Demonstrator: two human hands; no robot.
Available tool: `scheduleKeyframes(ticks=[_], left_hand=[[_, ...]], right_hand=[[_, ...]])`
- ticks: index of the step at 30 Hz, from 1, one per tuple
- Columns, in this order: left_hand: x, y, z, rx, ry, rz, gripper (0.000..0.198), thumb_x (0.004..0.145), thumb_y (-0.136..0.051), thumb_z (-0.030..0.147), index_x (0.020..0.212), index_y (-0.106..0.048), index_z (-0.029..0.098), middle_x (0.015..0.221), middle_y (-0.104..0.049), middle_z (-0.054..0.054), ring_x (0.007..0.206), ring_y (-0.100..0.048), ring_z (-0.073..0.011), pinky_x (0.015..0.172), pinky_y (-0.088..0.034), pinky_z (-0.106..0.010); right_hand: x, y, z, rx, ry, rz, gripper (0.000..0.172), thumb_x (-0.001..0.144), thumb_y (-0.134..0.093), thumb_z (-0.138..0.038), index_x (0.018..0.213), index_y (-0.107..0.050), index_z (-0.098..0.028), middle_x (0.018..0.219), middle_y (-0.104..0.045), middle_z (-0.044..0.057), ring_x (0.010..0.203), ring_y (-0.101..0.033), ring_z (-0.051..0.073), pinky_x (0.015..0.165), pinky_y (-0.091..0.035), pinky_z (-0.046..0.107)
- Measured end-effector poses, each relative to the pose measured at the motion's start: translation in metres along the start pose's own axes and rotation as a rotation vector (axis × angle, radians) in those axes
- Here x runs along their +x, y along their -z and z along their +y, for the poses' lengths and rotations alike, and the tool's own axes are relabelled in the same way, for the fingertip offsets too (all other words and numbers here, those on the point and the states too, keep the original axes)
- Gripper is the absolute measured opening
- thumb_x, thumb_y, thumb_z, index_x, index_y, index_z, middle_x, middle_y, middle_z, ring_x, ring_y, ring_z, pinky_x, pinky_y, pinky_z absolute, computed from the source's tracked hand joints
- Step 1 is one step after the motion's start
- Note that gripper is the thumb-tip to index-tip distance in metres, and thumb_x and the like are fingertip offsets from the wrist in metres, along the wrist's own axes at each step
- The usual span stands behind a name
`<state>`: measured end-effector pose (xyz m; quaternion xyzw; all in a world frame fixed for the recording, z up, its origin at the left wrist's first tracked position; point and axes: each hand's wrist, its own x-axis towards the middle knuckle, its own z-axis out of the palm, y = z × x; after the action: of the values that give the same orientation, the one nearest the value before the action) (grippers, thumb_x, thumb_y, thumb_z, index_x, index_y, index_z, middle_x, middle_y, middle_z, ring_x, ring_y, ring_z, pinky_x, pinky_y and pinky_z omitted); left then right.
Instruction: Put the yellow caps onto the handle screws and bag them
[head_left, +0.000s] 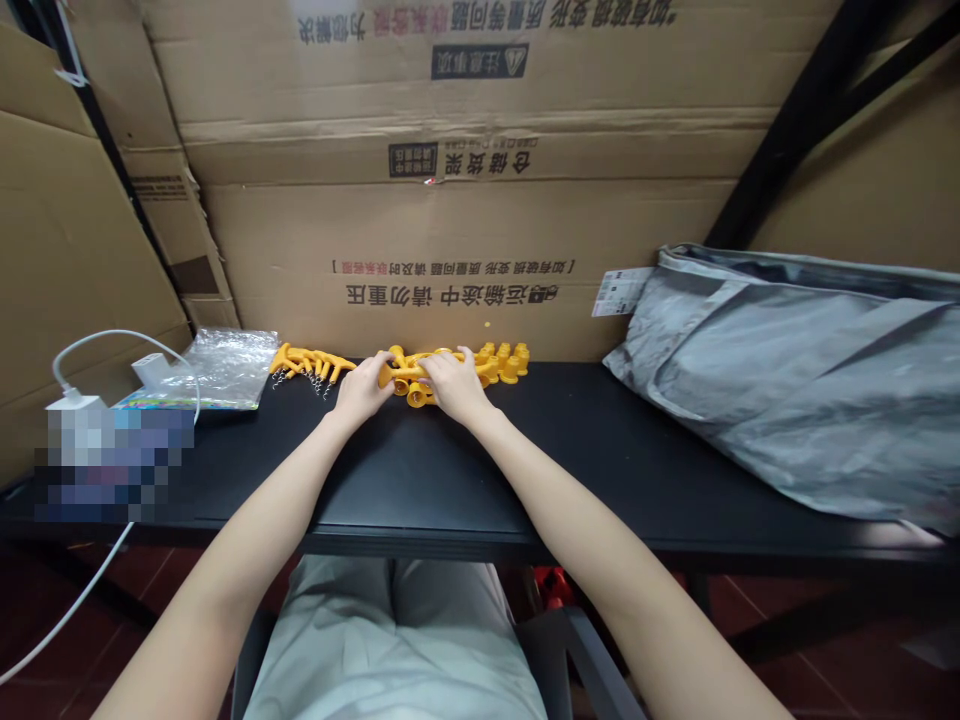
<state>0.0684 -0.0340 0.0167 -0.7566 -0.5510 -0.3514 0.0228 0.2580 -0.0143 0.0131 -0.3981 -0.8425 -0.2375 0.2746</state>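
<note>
My left hand (364, 388) is closed, thumb and fingers around yellow plastic parts (387, 376) at the back of the black table. Just beside it, my right hand (454, 385) curls over more yellow plastic parts (429, 361) in the same cluster. Which piece each hand grips is partly covered by the fingers. Flared yellow cups (417, 396) lie in front of and between the hands. Left of my left hand is a row of corkscrews (311, 362) with yellow handles and metal spirals. Several yellow stepped caps (510, 362) stand upright right of my right hand.
A black table (420, 480) runs across, backed by printed cardboard (480, 220). At left lie a clear plastic package (229, 365), a white charger (78, 420) with a cable, and a blurred-out item (112, 475). A large grey bag (795, 370) fills the right side.
</note>
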Motion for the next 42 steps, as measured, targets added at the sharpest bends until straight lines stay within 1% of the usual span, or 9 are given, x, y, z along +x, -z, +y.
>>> scheduleKeyframes(ticks=[4,7,11,17,25,28,32,38,42], left_hand=[[0.001,-0.001,0.001,-0.048,0.06,-0.018,0.038,0.075,-0.06,0.024,0.113,-0.059,0.023,0.089,-0.068,-0.002,0.08,-0.063,-0.0181,0.071,-0.045,-0.027],[0.001,-0.001,0.003,-0.061,0.102,-0.044,0.039,0.073,-0.063,0.029,0.111,-0.06,0.022,0.072,-0.065,0.001,0.07,-0.061,-0.0168,0.066,-0.043,-0.025],[-0.001,0.002,0.006,-0.003,0.095,-0.06,0.038,0.075,-0.06,0.031,0.112,-0.059,0.022,0.077,-0.067,-0.001,0.073,-0.062,-0.0177,0.064,-0.041,-0.025],[-0.002,0.006,0.002,0.094,0.128,-0.033,0.035,0.078,-0.057,0.031,0.113,-0.058,0.023,0.088,-0.069,-0.004,0.083,-0.065,-0.0204,0.068,-0.043,-0.027],[-0.001,0.007,0.003,0.129,0.186,-0.059,0.034,0.082,-0.053,0.038,0.113,-0.057,0.024,0.081,-0.069,-0.003,0.079,-0.065,-0.021,0.066,-0.042,-0.027],[0.0,0.006,-0.004,0.135,0.223,-0.035,0.033,0.083,-0.051,0.04,0.111,-0.059,0.024,0.081,-0.069,-0.004,0.08,-0.065,-0.0211,0.068,-0.043,-0.027],[0.002,0.004,-0.015,0.134,0.273,0.02,0.034,0.086,-0.047,0.043,0.109,-0.062,0.024,0.081,-0.07,-0.004,0.081,-0.065,-0.0205,0.069,-0.043,-0.026],[0.004,0.002,-0.024,0.081,0.292,0.069,0.034,0.085,-0.048,0.044,0.104,-0.066,0.023,0.078,-0.069,-0.004,0.075,-0.064,-0.0189,0.067,-0.042,-0.025],[0.005,0.002,-0.027,0.08,0.331,0.092,0.03,0.087,-0.046,0.042,0.101,-0.065,0.024,0.073,-0.067,-0.003,0.074,-0.063,-0.0199,0.067,-0.041,-0.026]], right_hand=[[0.0,0.004,-0.001,-0.052,-0.012,0.03,0.018,0.091,-0.045,-0.013,0.099,-0.06,-0.018,0.097,-0.068,0.009,0.094,-0.054,0.024,0.097,-0.023,0.045],[0.001,0.006,-0.002,-0.087,-0.02,0.054,0.021,0.089,-0.043,-0.008,0.097,-0.06,-0.018,0.097,-0.068,0.009,0.092,-0.054,0.023,0.096,-0.023,0.043],[0.001,0.005,0.0,-0.076,-0.03,0.069,0.025,0.086,-0.043,-0.006,0.102,-0.058,-0.017,0.099,-0.068,0.009,0.093,-0.053,0.024,0.094,-0.023,0.041],[-0.003,0.005,0.009,-0.02,-0.054,0.03,0.022,0.089,-0.045,-0.014,0.107,-0.057,-0.015,0.099,-0.068,0.01,0.09,-0.054,0.024,0.079,-0.027,0.036],[-0.006,0.004,0.025,0.053,-0.193,0.191,0.021,0.091,-0.047,-0.027,0.104,-0.06,-0.017,0.103,-0.067,0.011,0.096,-0.054,0.024,0.087,-0.027,0.038],[-0.009,0.003,0.041,0.046,-0.338,0.265,0.024,0.091,-0.047,-0.032,0.105,-0.061,-0.017,0.109,-0.065,0.012,0.1,-0.053,0.025,0.088,-0.029,0.038],[-0.02,0.001,0.069,0.039,-0.641,0.308,0.032,0.09,-0.047,-0.04,0.106,-0.063,-0.016,0.111,-0.061,0.015,0.102,-0.051,0.028,0.086,-0.034,0.039],[-0.051,-0.01,0.107,0.051,-1.094,0.181,0.041,0.088,-0.048,-0.046,0.108,-0.067,-0.016,0.111,-0.059,0.017,0.105,-0.049,0.03,0.085,-0.036,0.04],[-0.063,-0.019,0.122,0.217,-1.322,0.071,0.038,0.087,-0.052,-0.044,0.112,-0.067,-0.021,0.111,-0.064,0.013,0.103,-0.055,0.028,0.085,-0.039,0.038]])
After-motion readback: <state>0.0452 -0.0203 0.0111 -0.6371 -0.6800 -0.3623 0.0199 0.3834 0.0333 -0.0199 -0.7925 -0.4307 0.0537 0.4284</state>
